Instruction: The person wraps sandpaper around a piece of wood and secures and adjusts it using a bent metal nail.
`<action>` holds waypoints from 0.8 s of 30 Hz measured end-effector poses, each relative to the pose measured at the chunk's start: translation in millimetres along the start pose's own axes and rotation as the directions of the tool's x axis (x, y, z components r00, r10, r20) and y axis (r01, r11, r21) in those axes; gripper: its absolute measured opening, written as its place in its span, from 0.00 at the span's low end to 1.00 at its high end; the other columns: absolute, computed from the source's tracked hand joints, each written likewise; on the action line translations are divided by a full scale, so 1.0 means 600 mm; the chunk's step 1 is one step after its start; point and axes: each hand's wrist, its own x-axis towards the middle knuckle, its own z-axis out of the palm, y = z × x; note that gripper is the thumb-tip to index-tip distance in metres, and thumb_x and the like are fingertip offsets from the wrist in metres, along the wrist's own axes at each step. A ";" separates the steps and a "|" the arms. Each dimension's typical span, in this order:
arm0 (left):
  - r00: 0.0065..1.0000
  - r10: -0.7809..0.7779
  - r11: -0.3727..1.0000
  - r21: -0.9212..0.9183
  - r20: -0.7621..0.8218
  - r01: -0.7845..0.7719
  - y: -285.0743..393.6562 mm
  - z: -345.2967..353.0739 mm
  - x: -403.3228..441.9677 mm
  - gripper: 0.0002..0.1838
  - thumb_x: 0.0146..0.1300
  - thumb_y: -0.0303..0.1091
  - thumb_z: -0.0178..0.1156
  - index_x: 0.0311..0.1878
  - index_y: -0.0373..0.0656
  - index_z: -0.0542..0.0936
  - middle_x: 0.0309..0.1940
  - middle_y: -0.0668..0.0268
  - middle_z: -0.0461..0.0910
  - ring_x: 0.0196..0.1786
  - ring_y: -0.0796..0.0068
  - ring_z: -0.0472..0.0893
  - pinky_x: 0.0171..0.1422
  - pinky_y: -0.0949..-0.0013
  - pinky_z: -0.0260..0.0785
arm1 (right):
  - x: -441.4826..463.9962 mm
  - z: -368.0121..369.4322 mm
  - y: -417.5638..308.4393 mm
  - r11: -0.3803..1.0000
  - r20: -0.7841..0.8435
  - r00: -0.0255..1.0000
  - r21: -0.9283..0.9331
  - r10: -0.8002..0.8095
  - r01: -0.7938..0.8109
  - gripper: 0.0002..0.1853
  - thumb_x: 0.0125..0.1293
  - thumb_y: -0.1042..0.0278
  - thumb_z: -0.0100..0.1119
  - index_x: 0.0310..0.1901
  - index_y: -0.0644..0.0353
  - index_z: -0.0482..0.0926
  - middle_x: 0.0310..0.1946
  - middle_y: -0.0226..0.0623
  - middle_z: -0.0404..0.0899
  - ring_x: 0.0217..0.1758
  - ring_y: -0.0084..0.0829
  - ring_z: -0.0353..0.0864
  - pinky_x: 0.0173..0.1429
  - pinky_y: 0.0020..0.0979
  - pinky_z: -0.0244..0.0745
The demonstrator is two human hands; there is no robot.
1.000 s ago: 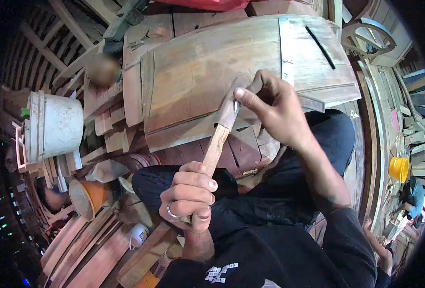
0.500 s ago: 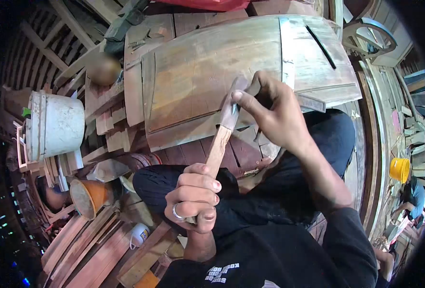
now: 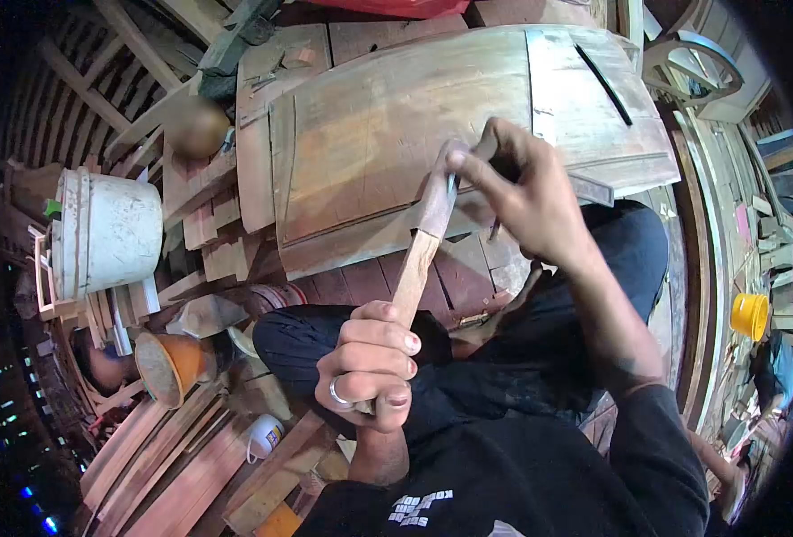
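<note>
My left hand [image 3: 370,365], with a ring on one finger, is wrapped round the lower part of a wooden stick [image 3: 417,268]. The stick slants up and to the right. A grey-brown sleeve-like piece [image 3: 436,201] covers its upper part. My right hand [image 3: 526,197] pinches that piece near its top with thumb and fingers; a small dark sliver shows beside the thumb. Beyond both hands lies a wide curved wooden panel [image 3: 396,107] with a pale strip across it and a thin black rod [image 3: 603,84] on its right part.
White bucket [image 3: 115,233] and orange bucket [image 3: 168,367] stand at left, near a small white cup [image 3: 265,437] and long planks [image 3: 177,474]. A yellow bucket [image 3: 749,315] is at far right, with another person [image 3: 775,371] near it. My crossed legs are below the panel.
My right hand has moved slightly up along the covered upper part of the stick. My left hand keeps its grip and appears slightly further right.
</note>
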 end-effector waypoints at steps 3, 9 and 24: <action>1.000 -0.021 1.000 -0.001 -0.019 0.021 0.002 -0.001 -0.002 0.09 0.61 0.33 0.66 0.27 0.45 0.78 0.27 0.68 0.81 0.38 0.67 0.85 0.60 0.49 0.77 | 0.015 -0.007 0.003 0.992 -0.082 0.990 -0.037 0.114 -0.117 0.16 0.73 0.61 0.68 0.34 0.66 0.78 0.22 0.38 0.82 0.24 0.23 0.83 0.29 0.30 0.77; 1.000 -0.012 1.000 -0.007 -0.027 0.012 -0.002 0.002 -0.005 0.08 0.62 0.33 0.65 0.28 0.44 0.78 0.27 0.67 0.81 0.38 0.66 0.85 0.60 0.49 0.77 | -0.004 0.004 0.010 1.000 0.015 1.000 -0.002 0.009 -0.009 0.17 0.71 0.59 0.69 0.33 0.66 0.78 0.18 0.40 0.81 0.23 0.23 0.83 0.29 0.31 0.73; 1.000 0.004 0.999 0.047 0.013 -0.004 0.012 0.015 0.006 0.12 0.64 0.35 0.68 0.27 0.43 0.78 0.27 0.69 0.80 0.38 0.67 0.85 0.60 0.48 0.77 | 0.003 -0.016 0.017 0.985 -0.063 0.992 -0.128 0.109 -0.117 0.15 0.73 0.65 0.67 0.32 0.64 0.76 0.20 0.26 0.76 0.29 0.14 0.77 0.32 0.26 0.72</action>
